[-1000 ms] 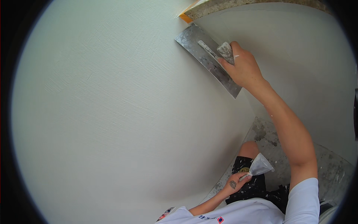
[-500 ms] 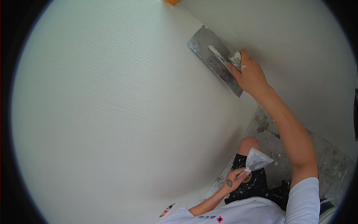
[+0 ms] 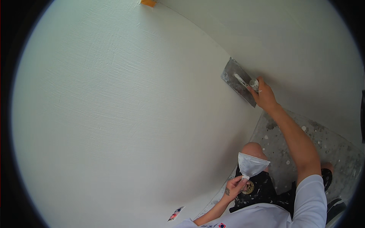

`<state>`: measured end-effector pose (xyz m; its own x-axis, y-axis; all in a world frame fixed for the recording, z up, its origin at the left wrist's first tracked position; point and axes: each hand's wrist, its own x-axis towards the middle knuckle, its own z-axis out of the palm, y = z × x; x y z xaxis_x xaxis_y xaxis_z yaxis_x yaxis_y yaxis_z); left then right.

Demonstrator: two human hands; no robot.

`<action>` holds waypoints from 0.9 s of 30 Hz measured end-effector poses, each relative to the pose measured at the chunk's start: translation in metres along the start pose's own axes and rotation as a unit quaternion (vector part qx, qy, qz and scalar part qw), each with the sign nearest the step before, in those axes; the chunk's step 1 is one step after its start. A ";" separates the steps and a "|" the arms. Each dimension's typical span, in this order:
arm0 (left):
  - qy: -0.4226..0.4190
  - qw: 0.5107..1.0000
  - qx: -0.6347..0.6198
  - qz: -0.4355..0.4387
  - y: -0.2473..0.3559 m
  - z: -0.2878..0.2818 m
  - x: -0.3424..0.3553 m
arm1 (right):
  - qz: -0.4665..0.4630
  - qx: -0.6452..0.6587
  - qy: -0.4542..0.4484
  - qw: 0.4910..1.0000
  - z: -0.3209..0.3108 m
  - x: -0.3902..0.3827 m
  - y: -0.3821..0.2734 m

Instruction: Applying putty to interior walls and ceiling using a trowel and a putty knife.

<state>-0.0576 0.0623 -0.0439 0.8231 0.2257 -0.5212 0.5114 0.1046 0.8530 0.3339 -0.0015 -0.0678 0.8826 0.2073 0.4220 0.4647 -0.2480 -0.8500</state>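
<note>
My right hand [image 3: 265,95] is wrapped round the handle of a rectangular plastering trowel [image 3: 238,80]. The trowel's grey metal blade lies along the white wall [image 3: 152,114] near the corner where two walls meet, its top end at the corner line. Low in front of my body, my left hand [image 3: 236,187] grips the short handle of a putty knife [image 3: 253,164]. Its wide, fan-shaped blade points up in front of my bent knee and is smeared with white compound.
A second wall [image 3: 304,57] rises at the right of the corner. Below it is the grey floor [image 3: 285,140], spotted with white splashes. An orange object [image 3: 148,3] sits at the top edge by the corner. A small colourful sticker-like patch [image 3: 176,213] shows at lower left.
My right hand has drawn the trowel down along the corner, toward the floor. The putty knife in my left hand has turned more upright and shifted slightly left.
</note>
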 end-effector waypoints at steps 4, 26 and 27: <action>0.008 0.998 -0.064 -0.012 0.019 0.013 -0.007 | 0.029 -0.006 -0.041 0.999 -0.022 -0.027 0.024; -0.036 0.992 0.072 0.096 0.070 0.036 0.035 | 0.085 -0.211 -0.030 0.973 -0.232 -0.271 -0.054; -0.018 0.991 0.091 0.098 0.067 0.041 0.036 | 0.074 -0.224 -0.030 0.971 -0.232 -0.273 -0.058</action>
<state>0.0169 0.0376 -0.0064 0.9180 0.1886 -0.3488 0.3734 -0.1152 0.9205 0.0828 -0.2630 -0.0601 0.9428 0.1883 0.2749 0.3285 -0.6638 -0.6719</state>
